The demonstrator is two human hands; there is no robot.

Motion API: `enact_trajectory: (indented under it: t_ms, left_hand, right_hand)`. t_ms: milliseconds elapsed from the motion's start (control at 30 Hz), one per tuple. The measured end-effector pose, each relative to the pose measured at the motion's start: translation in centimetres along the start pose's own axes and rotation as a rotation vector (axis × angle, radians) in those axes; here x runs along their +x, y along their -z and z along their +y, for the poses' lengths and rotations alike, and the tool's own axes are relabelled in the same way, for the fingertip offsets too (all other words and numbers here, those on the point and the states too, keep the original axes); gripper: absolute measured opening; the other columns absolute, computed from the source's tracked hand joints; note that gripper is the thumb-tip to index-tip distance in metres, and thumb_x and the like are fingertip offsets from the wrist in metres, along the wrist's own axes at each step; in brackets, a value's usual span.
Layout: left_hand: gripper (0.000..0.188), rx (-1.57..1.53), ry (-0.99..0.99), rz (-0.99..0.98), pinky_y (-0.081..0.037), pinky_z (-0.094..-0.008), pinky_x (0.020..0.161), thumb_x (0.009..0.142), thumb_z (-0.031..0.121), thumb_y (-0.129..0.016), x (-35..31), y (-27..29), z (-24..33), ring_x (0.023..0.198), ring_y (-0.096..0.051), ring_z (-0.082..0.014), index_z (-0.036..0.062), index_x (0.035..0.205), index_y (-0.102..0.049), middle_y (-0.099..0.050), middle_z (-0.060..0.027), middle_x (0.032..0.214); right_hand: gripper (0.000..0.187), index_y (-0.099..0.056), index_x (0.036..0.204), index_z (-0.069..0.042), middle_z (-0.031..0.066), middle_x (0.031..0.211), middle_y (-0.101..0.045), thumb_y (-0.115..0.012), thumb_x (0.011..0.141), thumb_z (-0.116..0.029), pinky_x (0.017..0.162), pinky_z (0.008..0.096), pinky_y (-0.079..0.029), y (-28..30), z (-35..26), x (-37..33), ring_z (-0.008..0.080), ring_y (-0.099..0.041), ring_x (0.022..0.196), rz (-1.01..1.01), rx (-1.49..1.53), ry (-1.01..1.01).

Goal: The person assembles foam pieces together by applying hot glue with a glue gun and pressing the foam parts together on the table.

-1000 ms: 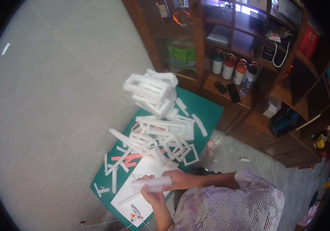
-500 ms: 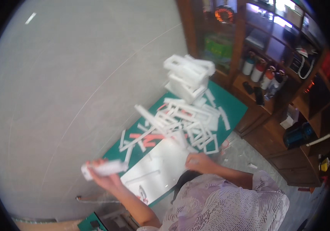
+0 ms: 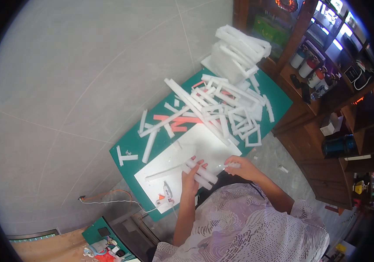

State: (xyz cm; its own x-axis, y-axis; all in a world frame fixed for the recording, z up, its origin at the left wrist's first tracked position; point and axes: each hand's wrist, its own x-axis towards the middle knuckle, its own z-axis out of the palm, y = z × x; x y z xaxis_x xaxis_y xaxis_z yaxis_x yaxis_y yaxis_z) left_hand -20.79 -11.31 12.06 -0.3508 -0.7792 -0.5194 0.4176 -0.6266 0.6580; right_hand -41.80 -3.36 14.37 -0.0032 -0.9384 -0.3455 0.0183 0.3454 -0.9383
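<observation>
My left hand (image 3: 191, 177) is wrapped round white foam strips (image 3: 204, 174), two lengths side by side, held low over the near edge of the white board (image 3: 195, 144). To its right, my right hand (image 3: 244, 169) pinches a small white foam piece (image 3: 233, 165) between thumb and fingers. A little way apart from both hands, a white and orange hot glue gun (image 3: 166, 194) rests on the board, its cord running off to the left. Left of my left hand, a long thin foam strip (image 3: 164, 173) lies on the board.
Beyond the board, the green tabletop (image 3: 130, 172) carries a loose heap of white foam strips and frames (image 3: 222, 109) with pink strips (image 3: 178, 118) among them. A tall stack of foam blocks (image 3: 235, 56) stands at the far end. A wooden cabinet (image 3: 300, 148) borders the right side.
My left hand has swung right with the foam, from beyond the table's left edge to in front of my body. My right hand now shows a small foam piece. The view has shifted.
</observation>
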Motion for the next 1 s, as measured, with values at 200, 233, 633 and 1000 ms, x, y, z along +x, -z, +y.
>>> enact_trajectory:
  t_ms: [200, 233, 633, 1000]
  left_hand:
    - [0.058, -0.121, -0.025, -0.183, -0.046, -0.0371, 0.089, 0.077, 0.001, -0.057, 1.6, -0.7, 1.2, 0.101, -0.057, -0.0262, 0.0, 0.132, -0.037, -0.054, -0.0166, 0.115]
    - [0.058, -0.121, -0.033, -0.164, -0.046, -0.0371, 0.089, 0.077, 0.001, -0.057, 1.6, -1.6, 1.4, 0.101, -0.057, -0.0262, 0.0, 0.132, -0.037, -0.054, -0.0166, 0.115]
    - [0.043, 0.067, -0.123, -0.055, -0.047, -0.0301, 0.069, 0.07, 0.0, -0.059, 5.5, -11.2, -2.5, 0.078, -0.056, -0.0187, 0.0012, 0.111, -0.047, -0.054, -0.0078, 0.086]
    - [0.037, 0.595, -0.477, 0.139, -0.047, -0.0268, 0.07, 0.074, -0.002, -0.062, 6.9, -20.6, -7.7, 0.08, -0.054, -0.0143, 0.0015, 0.108, -0.047, -0.052, -0.0066, 0.089]
  right_hand:
    - [0.041, -0.057, 0.116, -0.007, 0.0046, 0.078, -0.061, -0.068, 0.081, -0.027, 0.055, 0.0209, -0.042, -1.7, 0.3, 1.1, 0.0075, -0.053, 0.062, -0.185, 0.008, -0.183]
    - [0.044, -0.057, 0.117, -0.007, 0.0042, 0.078, -0.061, -0.069, 0.081, -0.028, 0.054, 0.0208, -0.042, -1.5, 0.3, 1.4, 0.0077, -0.053, 0.062, -0.195, 0.015, -0.201]
    - [0.065, -0.059, 0.113, -0.006, 0.0196, 0.089, -0.065, -0.064, 0.072, -0.055, 0.075, 0.04, -0.047, 7.6, -0.7, 4.4, 0.0363, -0.062, 0.082, -0.327, -0.548, 0.05]
    - [0.066, -0.054, 0.115, -0.005, 0.0241, 0.088, -0.064, -0.07, 0.069, -0.049, 0.075, 0.0435, -0.048, 14.0, 1.5, 4.7, 0.0412, -0.061, 0.083, -0.233, -0.569, 0.043]
